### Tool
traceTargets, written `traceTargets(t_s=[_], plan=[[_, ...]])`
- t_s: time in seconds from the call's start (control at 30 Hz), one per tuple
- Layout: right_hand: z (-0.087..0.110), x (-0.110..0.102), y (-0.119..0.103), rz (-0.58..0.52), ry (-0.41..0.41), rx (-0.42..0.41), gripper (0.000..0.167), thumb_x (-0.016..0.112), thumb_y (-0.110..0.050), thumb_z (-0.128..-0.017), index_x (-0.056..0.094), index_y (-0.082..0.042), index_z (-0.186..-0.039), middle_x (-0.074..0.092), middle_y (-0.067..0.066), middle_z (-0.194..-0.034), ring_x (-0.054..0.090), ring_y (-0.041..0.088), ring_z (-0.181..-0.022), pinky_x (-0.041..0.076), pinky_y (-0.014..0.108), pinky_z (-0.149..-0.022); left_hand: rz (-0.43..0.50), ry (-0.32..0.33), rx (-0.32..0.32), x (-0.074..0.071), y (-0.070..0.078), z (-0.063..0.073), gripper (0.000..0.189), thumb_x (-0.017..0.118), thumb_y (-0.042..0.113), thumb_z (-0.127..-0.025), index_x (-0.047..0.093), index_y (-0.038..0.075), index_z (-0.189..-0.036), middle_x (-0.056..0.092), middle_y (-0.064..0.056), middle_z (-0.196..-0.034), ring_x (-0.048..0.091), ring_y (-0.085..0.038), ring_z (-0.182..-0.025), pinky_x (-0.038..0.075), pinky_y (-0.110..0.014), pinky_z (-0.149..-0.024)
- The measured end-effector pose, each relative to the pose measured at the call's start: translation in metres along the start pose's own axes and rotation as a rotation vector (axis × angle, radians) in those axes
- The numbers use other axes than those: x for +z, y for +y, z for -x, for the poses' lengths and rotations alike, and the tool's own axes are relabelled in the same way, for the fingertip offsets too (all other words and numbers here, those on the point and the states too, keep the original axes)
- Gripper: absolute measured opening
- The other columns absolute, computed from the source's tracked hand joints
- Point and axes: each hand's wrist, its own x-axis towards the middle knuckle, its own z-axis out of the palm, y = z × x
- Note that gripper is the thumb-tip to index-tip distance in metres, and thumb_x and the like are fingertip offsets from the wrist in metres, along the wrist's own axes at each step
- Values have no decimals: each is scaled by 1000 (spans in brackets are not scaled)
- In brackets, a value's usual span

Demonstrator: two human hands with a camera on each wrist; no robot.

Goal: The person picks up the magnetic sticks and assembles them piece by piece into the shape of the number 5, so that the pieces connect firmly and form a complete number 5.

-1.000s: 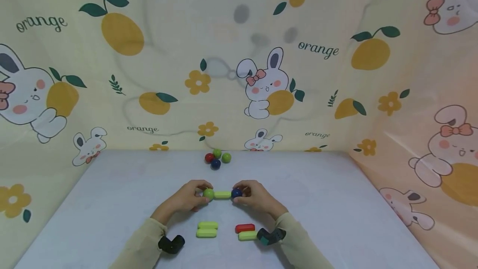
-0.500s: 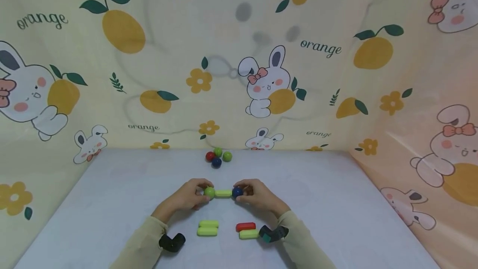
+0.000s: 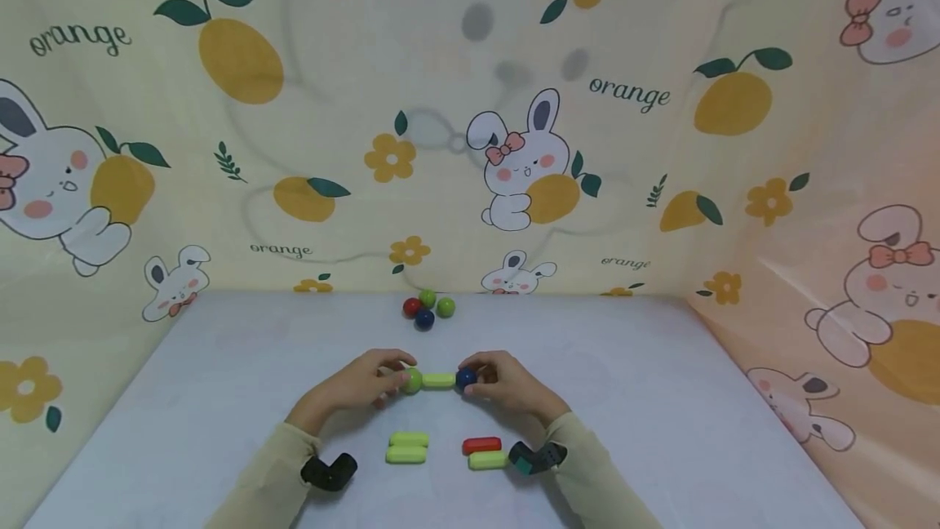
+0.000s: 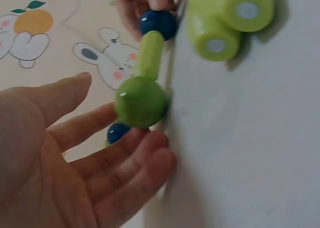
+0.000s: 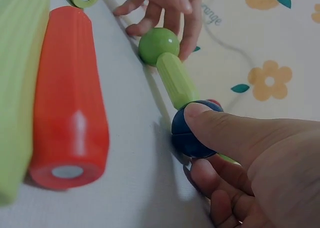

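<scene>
Centrally, in a row: a light green stick (image 3: 439, 380) runs left to right, with a green ball (image 3: 414, 380) at its left end and a dark blue ball (image 3: 465, 381) at its right end; both balls touch the stick, between the hands, around the middle of the tabletop (image 3: 624, 382).
Left hand (image 3: 360, 382): beside the green ball, its grip spread, the thumb clear of the ball; whether a fingertip touches it is hard to tell.
Right hand (image 3: 508, 386): its grip pinches the dark blue ball between thumb and fingers.
Near left: two loose sticks (image 3: 407, 455), light green, lying side by side.
Near right: a red stick (image 3: 481, 446), with another light green stick (image 3: 487, 460) alongside it on the nearer side.
Far cluster: a red ball (image 3: 411, 308) on the left, a second blue ball (image 3: 424, 319) nearest, a farthest green ball (image 3: 427, 298) and a rightmost green ball (image 3: 445, 307).
Sleeves: beige (image 3: 257, 468), each with a dark wrist device (image 3: 329, 472).
Backdrop: pale cloth (image 3: 308, 137) printed with rabbits, oranges and flowers.
</scene>
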Motion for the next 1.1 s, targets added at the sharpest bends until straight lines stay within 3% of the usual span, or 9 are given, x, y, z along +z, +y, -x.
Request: traceTargets(t_s=[0.23,0.43,0.63,0.8,1.1], plan=[[0,-1,5,-7,9,14,38,76,-19,-91,67,-15,-127,65,1,-110,54,18,-93,46,28,-79,-54,35,43,-14,14,14,39,53,26,-106,57,4,-138,60,-22,-134,66,-25,-98,57,-37,-77],[0,-1,7,-22,17,7,37,76,-19,-91,68,-14,-127,65,2,-111,53,18,-93,45,27,-78,-96,51,94,-13,26,28,37,53,27,-106,60,6,-135,62,-20,-135,65,-30,-109,56,-40,-83],[-2,-1,6,-20,14,-13,38,75,-17,-91,68,-13,-128,66,2,-116,55,18,-94,46,28,-81,-129,-9,130,-6,38,42,34,54,24,-105,63,7,-132,66,-16,-125,64,-26,-108,55,-42,-86],[-2,-2,6,-19,26,-12,37,75,-16,-91,68,-13,-128,68,3,-116,56,17,-93,47,26,-80,-139,-59,151,2,43,44,34,56,23,-104,64,5,-131,67,-13,-120,63,-23,-105,54,-41,-86],[-3,0,4,-37,49,2,38,76,-14,-90,68,-11,-127,67,5,-117,55,17,-94,48,27,-81,-137,-186,57,19,36,41,27,68,10,-96,68,6,-122,66,-4,-99,59,-18,-88,50,-29,-70]])
